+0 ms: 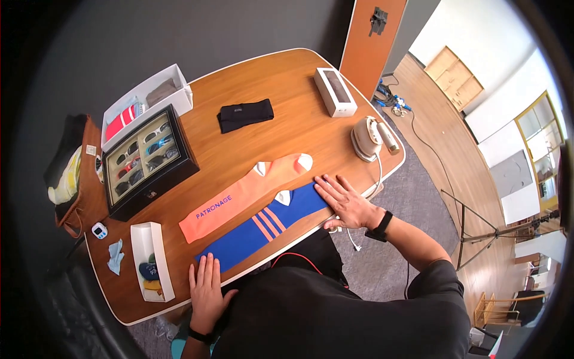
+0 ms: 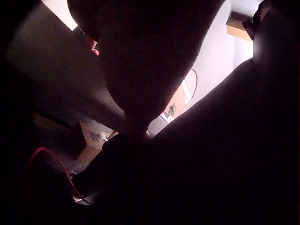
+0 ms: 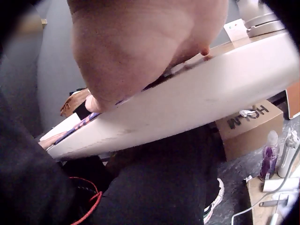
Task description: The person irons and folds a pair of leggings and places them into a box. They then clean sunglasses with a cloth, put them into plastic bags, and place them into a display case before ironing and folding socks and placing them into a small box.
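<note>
Two long socks lie flat, side by side, on the wooden table. The blue sock (image 1: 239,243), with orange stripes and a white heel, is nearer the person. Just beyond it is the orange sock (image 1: 245,194), lettered PATRONAGE, with white heel and toe. My right hand (image 1: 351,205) rests with straight, spread fingers on the blue sock's toe end. At the cuff end, the fingertips of my left hand (image 1: 208,294) touch the blue fabric, fingers extended. In the right wrist view the heel of the right hand (image 3: 145,47) is over the table edge. The left wrist view is mostly dark.
A folded black cloth (image 1: 246,115) lies farther back. At right stand a handheld steamer (image 1: 368,137) with its cord and a white box (image 1: 335,93). Leftward are a sunglasses case (image 1: 149,161), an open white box (image 1: 179,102), a narrow tray (image 1: 143,239) and a light-blue cloth (image 1: 115,257).
</note>
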A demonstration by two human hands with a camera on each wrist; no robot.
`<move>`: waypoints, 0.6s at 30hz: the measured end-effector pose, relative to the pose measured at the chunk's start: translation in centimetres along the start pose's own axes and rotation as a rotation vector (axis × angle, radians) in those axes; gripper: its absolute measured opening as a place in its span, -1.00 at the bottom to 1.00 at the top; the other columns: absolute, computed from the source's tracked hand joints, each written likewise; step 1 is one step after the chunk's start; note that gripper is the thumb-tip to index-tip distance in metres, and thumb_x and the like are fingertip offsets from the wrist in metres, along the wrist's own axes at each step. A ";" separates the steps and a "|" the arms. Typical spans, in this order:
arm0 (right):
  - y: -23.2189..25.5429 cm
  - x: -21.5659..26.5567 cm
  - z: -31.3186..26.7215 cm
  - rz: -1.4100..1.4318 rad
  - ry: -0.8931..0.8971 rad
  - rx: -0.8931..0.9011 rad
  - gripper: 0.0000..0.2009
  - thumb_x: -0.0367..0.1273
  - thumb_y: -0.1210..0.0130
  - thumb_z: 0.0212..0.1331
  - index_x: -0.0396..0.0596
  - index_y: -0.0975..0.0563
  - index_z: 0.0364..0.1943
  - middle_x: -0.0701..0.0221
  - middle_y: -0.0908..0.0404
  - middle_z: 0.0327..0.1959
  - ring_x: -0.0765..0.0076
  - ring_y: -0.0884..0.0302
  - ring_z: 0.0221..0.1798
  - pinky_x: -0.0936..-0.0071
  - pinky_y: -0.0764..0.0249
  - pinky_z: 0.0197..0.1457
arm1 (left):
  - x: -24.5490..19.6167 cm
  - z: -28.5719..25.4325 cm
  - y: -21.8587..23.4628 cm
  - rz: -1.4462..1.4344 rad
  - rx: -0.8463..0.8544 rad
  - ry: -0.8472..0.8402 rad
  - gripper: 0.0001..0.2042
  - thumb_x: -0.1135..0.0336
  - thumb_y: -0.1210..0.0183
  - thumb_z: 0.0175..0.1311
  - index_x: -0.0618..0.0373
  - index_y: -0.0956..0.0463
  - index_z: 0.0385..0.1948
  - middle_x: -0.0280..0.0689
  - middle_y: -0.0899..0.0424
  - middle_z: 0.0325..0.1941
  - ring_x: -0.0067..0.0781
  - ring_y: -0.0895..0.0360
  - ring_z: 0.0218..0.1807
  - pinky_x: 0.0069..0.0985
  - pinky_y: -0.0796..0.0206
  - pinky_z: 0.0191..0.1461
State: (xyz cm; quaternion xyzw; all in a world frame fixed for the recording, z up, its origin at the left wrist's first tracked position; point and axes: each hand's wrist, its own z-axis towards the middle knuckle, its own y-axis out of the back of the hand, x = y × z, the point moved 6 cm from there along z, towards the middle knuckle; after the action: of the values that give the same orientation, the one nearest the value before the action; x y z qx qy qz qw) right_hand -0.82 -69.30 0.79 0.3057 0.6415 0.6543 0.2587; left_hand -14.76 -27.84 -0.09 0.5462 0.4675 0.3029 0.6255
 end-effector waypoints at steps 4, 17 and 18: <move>0.6 1.3 0.6 0.026 0.000 -0.011 0.12 0.45 0.03 0.27 -0.26 -0.18 0.61 0.04 -0.05 0.74 -0.21 -0.01 0.75 -0.27 0.01 0.72 | -0.2 -0.1 0.5 0.034 0.007 -0.007 -0.01 0.02 -0.54 0.09 0.39 -0.25 0.52 0.11 -0.26 0.66 0.12 -0.13 0.71 0.25 0.15 0.73; 10.5 -21.4 -2.5 0.194 -1.012 -0.279 -0.67 -0.27 -0.24 0.37 -0.23 -0.59 0.06 0.10 -0.75 -0.31 -0.04 -0.80 -0.13 0.04 -0.68 -0.12 | -0.4 1.3 2.7 -0.022 -0.190 -0.149 -0.30 0.04 -0.48 0.20 0.34 -0.52 0.28 0.05 -0.50 0.49 0.08 -0.37 0.56 0.10 -0.11 0.63; 8.4 -24.4 -3.2 0.380 -0.964 -0.150 -0.73 -0.29 -0.22 0.38 -0.24 -0.61 -0.03 0.17 -0.72 -0.37 0.10 -0.75 -0.28 0.15 -0.64 -0.27 | 0.0 0.8 3.1 -0.023 -0.204 -0.141 -0.32 0.04 -0.49 0.20 0.34 -0.54 0.26 0.04 -0.52 0.46 0.06 -0.40 0.55 0.07 -0.14 0.62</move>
State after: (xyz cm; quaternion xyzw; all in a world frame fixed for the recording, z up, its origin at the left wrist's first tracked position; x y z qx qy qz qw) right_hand 13.83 -89.66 7.58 0.6637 0.3340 0.5189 0.4227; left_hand -13.62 -27.52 2.85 0.4942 0.3952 0.3026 0.7128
